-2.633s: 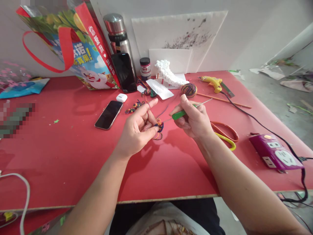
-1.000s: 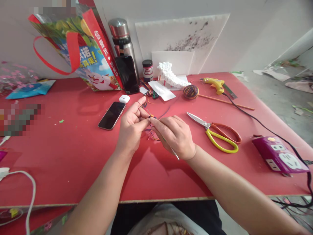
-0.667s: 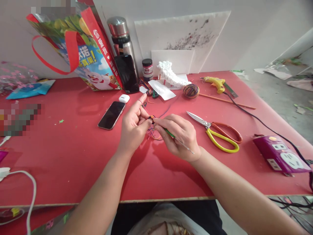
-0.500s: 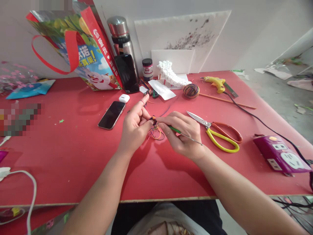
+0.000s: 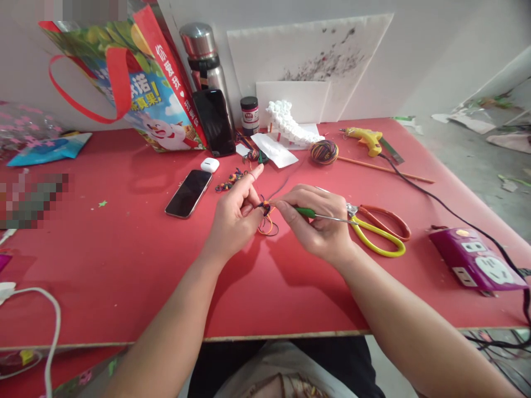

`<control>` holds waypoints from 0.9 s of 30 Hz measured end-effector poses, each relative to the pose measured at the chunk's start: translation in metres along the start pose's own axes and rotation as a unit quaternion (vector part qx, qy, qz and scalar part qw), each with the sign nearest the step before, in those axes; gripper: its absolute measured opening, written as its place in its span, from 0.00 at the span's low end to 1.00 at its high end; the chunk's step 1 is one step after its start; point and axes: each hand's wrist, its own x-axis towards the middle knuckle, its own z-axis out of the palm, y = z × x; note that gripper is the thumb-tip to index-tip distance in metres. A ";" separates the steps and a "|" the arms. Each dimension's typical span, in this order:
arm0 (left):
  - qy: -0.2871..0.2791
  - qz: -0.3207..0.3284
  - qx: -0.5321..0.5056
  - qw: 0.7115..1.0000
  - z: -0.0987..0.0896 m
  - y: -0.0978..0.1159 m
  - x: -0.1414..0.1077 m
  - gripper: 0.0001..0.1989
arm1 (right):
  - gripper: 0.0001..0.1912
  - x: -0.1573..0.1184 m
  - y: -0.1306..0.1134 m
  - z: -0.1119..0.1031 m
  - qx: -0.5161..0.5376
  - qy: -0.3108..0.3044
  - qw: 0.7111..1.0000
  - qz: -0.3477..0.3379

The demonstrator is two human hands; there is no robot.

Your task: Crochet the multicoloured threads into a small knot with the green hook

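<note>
Between thumb and fingers, my left hand (image 5: 237, 214) pinches a small dark and orange yarn piece (image 5: 264, 208), its index finger stretched out with yarn across it. My right hand (image 5: 317, 221) is closed around a green-handled crochet hook (image 5: 306, 212), whose metal shaft points back toward the wrist. The right fingertips touch the yarn piece at its right side. Loose yarn loops (image 5: 269, 226) hang below it. A strand runs from there up toward a multicoloured yarn ball (image 5: 324, 152). Behind my left hand lies a strip of knotted yarn (image 5: 230, 180).
Scissors (image 5: 379, 229) lie right of my right hand, partly behind it. A phone (image 5: 188, 193) and white earphone case (image 5: 209, 165) are left. Farther back stand a bag (image 5: 166, 110), flask (image 5: 207, 66) and jar (image 5: 249, 116). A glue gun (image 5: 365, 139) and purple power block (image 5: 477, 260) sit right.
Both hands have shifted slightly right with the yarn piece and hook. My right hand now covers the scissor blades, and the knotted strip behind my left hand shows more.
</note>
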 end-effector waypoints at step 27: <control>-0.024 0.009 -0.125 0.992 -0.004 0.006 0.001 0.28 | 0.08 0.012 0.001 -0.012 0.257 0.071 0.922 0.281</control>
